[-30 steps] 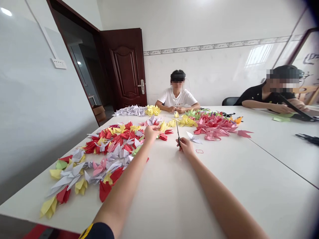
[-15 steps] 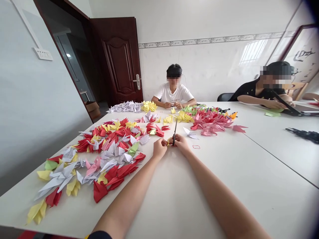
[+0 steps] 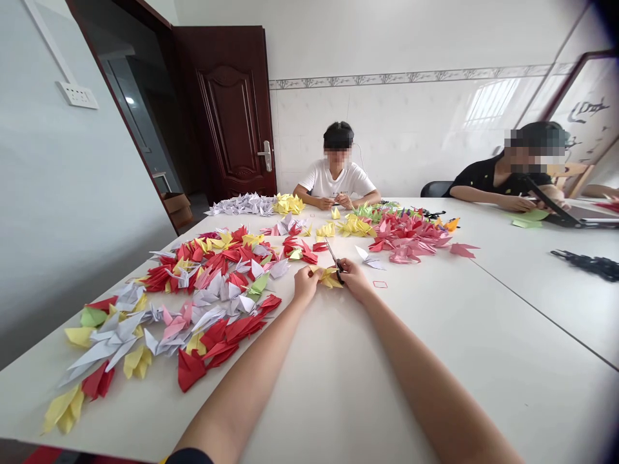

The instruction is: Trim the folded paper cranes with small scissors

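My left hand (image 3: pixel 306 285) is closed on the left end of a yellow origami crane (image 3: pixel 329 278), just above the white table (image 3: pixel 309 386). My right hand (image 3: pixel 354 280) is closed around the black handles of a pair of scissors (image 3: pixel 339 265), at the crane's right side. The scissors' blades point away from me and slightly left, past the crane. Whether the right fingers also touch the paper is hard to see. A white folded paper piece (image 3: pixel 370 258) lies just beyond my right hand.
Heaped folded cranes (image 3: pixel 213 277) in red, white, yellow and pink spread over the left side. Another pink and red pile (image 3: pixel 406 235) lies ahead to the right. One person (image 3: pixel 336 177) sits opposite, another (image 3: pixel 503 177) at far right. A black bundle (image 3: pixel 587 264) lies at right.
The scissors have swung from pointing almost straight ahead to pointing ahead and left. More of the yellow crane now shows between my hands, which have moved slightly apart.
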The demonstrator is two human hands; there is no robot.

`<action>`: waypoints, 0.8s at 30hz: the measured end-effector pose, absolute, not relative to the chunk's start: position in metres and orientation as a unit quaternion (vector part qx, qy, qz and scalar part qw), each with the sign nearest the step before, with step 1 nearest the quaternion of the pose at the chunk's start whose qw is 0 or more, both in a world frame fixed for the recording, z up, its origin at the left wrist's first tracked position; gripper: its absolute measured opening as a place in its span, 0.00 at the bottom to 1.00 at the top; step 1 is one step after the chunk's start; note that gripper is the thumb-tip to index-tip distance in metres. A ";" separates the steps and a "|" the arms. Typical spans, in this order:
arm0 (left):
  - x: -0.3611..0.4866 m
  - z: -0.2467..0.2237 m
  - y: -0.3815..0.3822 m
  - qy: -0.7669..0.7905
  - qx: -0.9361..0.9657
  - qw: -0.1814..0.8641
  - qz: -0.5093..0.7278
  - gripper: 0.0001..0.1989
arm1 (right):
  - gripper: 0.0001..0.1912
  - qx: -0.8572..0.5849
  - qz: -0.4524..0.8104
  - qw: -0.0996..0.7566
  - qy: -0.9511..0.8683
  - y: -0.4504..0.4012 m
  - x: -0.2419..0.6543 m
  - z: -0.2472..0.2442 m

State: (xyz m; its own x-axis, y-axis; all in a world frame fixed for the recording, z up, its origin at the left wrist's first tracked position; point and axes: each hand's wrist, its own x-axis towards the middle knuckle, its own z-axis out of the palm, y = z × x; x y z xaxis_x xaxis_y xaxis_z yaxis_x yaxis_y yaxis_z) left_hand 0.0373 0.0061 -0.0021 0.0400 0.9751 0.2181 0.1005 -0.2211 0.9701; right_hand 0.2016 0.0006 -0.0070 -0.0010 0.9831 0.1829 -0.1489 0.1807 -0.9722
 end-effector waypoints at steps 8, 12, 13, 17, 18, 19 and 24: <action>0.034 -0.002 0.008 0.536 0.561 0.299 0.556 0.08 | 0.22 -0.441 0.509 0.524 -0.521 -0.006 0.194 0.002; 0.034 0.000 0.004 0.523 0.574 0.289 0.560 0.06 | 0.23 -0.456 0.499 0.511 -0.532 -0.011 0.190 0.009; 0.035 0.001 0.003 0.511 0.589 0.288 0.556 0.05 | 0.23 -0.453 0.500 0.510 -0.534 -0.011 0.190 0.009; 0.037 0.000 0.002 0.470 0.638 0.286 0.539 0.06 | 0.22 -0.426 0.517 0.510 -0.540 -0.011 0.190 0.009; 0.037 0.000 0.002 0.469 0.641 0.278 0.540 0.06 | 0.22 -0.418 0.523 0.511 -0.539 -0.011 0.190 0.009; 0.037 0.000 0.002 0.470 0.641 0.271 0.543 0.06 | 0.22 -0.410 0.527 0.513 -0.540 -0.011 0.190 0.008; 0.034 0.001 0.004 0.473 0.627 0.307 0.538 0.09 | 0.22 -0.415 0.492 0.514 -0.567 -0.010 0.189 0.006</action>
State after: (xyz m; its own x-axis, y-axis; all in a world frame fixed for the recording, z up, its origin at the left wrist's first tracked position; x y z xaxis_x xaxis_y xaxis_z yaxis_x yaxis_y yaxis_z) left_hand 0.0345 0.0041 0.0006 -0.0262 0.9232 0.3835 0.2635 -0.3637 0.8935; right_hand 0.1894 -0.0101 0.0056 -0.1266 0.9766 0.1741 -0.0352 0.1710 -0.9846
